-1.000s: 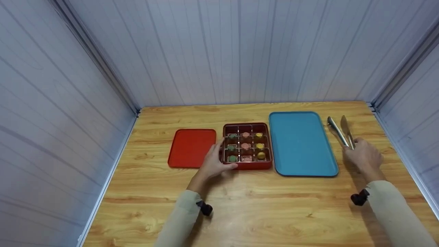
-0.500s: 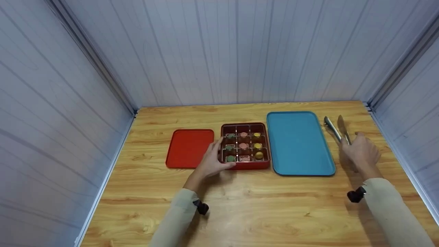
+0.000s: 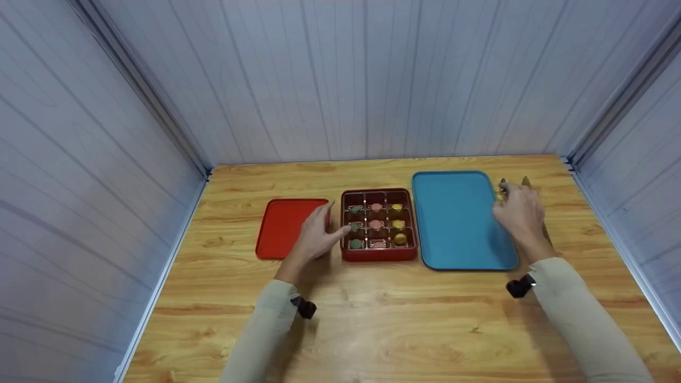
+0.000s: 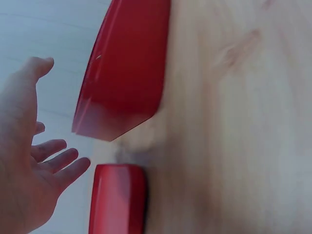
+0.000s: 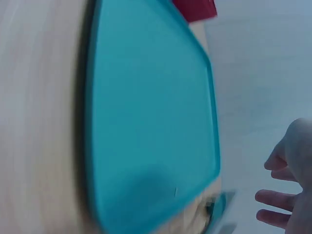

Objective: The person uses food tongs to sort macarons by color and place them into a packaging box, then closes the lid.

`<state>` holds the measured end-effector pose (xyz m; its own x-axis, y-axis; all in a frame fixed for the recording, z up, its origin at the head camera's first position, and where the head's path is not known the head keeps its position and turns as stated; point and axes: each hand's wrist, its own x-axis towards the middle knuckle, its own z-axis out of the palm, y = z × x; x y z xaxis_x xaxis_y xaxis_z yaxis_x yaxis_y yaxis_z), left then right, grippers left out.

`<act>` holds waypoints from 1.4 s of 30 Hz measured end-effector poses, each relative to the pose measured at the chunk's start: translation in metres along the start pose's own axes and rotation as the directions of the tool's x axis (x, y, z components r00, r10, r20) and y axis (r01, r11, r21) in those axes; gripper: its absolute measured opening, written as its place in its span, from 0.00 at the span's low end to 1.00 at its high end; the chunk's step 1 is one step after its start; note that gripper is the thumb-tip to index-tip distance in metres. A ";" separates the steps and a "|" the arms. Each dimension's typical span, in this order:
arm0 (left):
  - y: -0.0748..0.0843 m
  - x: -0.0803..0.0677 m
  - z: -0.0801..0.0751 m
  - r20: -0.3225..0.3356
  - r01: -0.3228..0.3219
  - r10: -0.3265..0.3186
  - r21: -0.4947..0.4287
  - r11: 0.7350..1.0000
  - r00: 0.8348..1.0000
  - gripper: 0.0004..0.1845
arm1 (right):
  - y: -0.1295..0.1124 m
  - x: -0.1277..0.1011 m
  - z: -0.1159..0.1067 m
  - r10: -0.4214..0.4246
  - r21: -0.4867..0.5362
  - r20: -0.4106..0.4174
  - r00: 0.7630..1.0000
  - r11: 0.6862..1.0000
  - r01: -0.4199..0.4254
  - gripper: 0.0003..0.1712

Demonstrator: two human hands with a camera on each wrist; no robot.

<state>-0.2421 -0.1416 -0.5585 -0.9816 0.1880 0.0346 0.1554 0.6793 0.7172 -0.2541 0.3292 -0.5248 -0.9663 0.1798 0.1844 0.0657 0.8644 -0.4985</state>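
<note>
Both hands loose and empty: left hand (image 3: pixel 314 236) beside the red compartment box (image 3: pixel 378 225), right hand (image 3: pixel 518 213) over metal tongs (image 3: pixel 503 186). A clumsy grab could skid them away.

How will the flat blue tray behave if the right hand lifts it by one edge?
The flat blue rectangular tray looks like rigid plastic, so it probably stays stiff rather than sagging. It is thin and carries nothing, so likely light. Its smooth surface and low rim may slip from the right hand without a firm pinch.
</note>
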 end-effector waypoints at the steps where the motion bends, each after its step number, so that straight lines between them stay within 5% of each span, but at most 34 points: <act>1: 0.000 0.001 -0.003 -0.010 0.004 -0.004 0.007 1.000 1.000 0.48 | -0.008 0.001 0.004 -0.016 0.005 0.006 1.000 1.000 0.016 0.29; 8: -0.014 0.009 -0.022 -0.061 0.012 -0.014 -0.032 0.999 0.998 0.45 | -0.069 0.007 0.037 -0.078 0.035 0.066 0.995 0.997 0.075 0.30; 15: -0.077 0.027 -0.033 -0.181 -0.028 0.020 -0.042 0.999 0.983 0.42 | -0.135 -0.004 0.065 -0.117 0.117 0.164 0.979 0.988 0.099 0.32; 22: -0.056 -0.006 -0.085 -0.131 0.116 -0.128 -0.096 0.989 0.983 0.41 | -0.199 -0.030 0.094 -0.208 0.192 0.186 0.960 0.966 0.172 0.32; 32: -0.082 -0.034 -0.137 -0.061 0.231 -0.242 -0.144 0.962 0.968 0.46 | -0.275 -0.066 0.119 -0.333 0.333 0.219 0.917 0.909 0.251 0.32; 41: -0.089 -0.030 -0.152 0.033 0.303 -0.303 -0.218 0.928 0.952 0.50 | -0.317 -0.072 0.146 -0.251 0.443 0.353 0.901 0.893 0.075 0.38; 42: -0.089 -0.029 -0.152 0.039 0.308 -0.308 -0.225 0.924 0.951 0.50 | -0.314 -0.066 0.163 -0.253 0.456 0.352 0.901 0.887 0.071 0.39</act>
<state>-0.2446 -0.3153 -0.5175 -0.9766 -0.0026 -0.2150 -0.1842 0.5265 0.8300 -0.2513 -0.0309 -0.5186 -0.9750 -0.2222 -0.0057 -0.1242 0.5659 -0.8151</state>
